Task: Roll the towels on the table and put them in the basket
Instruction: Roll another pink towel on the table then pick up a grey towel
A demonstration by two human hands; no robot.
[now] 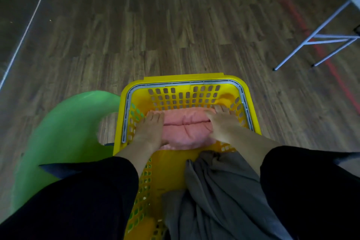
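Observation:
A yellow plastic basket (187,82) stands right below me. Inside it lies a rolled pink towel (187,128), crosswise near the far wall. My left hand (150,128) holds the roll's left end, fingers wrapped over it. My right hand (222,122) holds the right end, fingers curled over the top. Both black sleeves reach down into the basket. Grey cloth (214,191) hangs over the basket's near part, hiding its floor there.
A green plastic chair (64,136) sits under the basket at the left. Wooden floor spreads ahead. A white metal table leg frame (319,37) stands at the far right, with a red line on the floor beside it.

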